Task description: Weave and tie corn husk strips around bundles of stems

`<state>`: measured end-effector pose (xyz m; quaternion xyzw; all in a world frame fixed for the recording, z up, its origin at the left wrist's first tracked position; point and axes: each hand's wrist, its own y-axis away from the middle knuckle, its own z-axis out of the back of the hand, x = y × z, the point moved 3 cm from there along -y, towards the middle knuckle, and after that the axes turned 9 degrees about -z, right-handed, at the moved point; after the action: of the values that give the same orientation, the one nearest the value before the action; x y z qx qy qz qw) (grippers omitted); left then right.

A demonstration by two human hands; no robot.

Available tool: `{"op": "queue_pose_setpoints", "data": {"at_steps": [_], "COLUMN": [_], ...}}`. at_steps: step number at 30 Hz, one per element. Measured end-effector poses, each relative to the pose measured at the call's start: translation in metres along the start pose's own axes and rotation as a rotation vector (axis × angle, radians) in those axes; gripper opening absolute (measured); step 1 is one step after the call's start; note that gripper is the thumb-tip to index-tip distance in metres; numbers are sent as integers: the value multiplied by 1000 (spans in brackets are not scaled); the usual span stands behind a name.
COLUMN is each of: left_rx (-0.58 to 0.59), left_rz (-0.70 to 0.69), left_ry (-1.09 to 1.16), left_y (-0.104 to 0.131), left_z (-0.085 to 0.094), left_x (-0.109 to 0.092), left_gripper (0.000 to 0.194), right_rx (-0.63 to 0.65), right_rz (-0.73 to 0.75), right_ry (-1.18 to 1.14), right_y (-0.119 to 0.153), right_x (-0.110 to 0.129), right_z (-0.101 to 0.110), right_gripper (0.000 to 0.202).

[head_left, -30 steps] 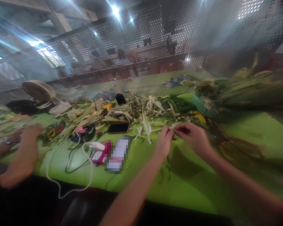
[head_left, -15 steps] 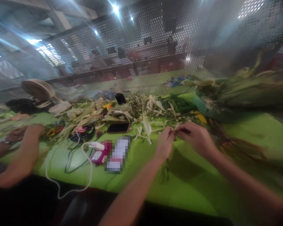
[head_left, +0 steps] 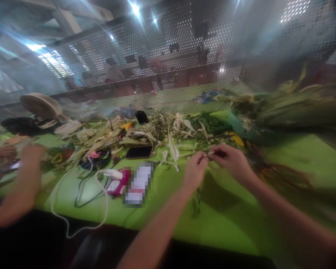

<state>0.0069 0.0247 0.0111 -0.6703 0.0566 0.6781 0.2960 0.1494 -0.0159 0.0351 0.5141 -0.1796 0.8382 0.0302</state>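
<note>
Over the green table (head_left: 221, 224), my left hand (head_left: 194, 170) and my right hand (head_left: 229, 158) meet fingertip to fingertip. Both are closed in a pinch on a thin strip of dried husk (head_left: 209, 154), mostly hidden by the fingers. A dark, narrow strand (head_left: 198, 201) hangs blurred below my left hand. Just beyond the hands lies a long heap of dried husks (head_left: 145, 135), and a pale pointed husk piece (head_left: 173, 150) rests left of my left hand.
Left of my hands lie a dark-screened phone (head_left: 139, 151), a blurred-out pale phone-shaped item (head_left: 139, 185), a magenta device (head_left: 117, 186) and a white cable (head_left: 105, 209). A co-worker's hands (head_left: 30, 153) work at far left. A large leafy bundle (head_left: 296, 108) lies right; a perforated screen (head_left: 156, 67) stands behind.
The view has shifted slightly, so things at left appear farther left. My hands keep the same pinch, with the right fingertips a little farther from the left. The co-worker's hands have moved slightly.
</note>
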Motion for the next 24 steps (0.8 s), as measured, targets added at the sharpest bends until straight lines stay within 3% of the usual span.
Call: {"op": "queue_pose_setpoints", "data": {"at_steps": [3, 7, 18, 21, 24], "left_rx": [-21, -46, -23, -81, -219], "left_rz": [34, 40, 71, 88, 109], "left_ry": [-8, 41, 53, 24, 40], "left_y": [0, 0, 1, 0, -5], "left_z": [-2, -2, 0, 8, 29], "left_x": [0, 0, -5, -6, -4], "left_gripper": [17, 12, 13, 15, 19], "right_rx": [-72, -77, -62, -36, -76], "right_rz": [57, 103, 42, -16, -75], "right_ry": [102, 146, 103, 40, -42], "right_y": [2, 3, 0, -2, -1], "right_x": [2, 6, -5, -2, 18], "right_z": [2, 2, 2, 4, 23], "right_gripper": [12, 9, 14, 19, 23]}}
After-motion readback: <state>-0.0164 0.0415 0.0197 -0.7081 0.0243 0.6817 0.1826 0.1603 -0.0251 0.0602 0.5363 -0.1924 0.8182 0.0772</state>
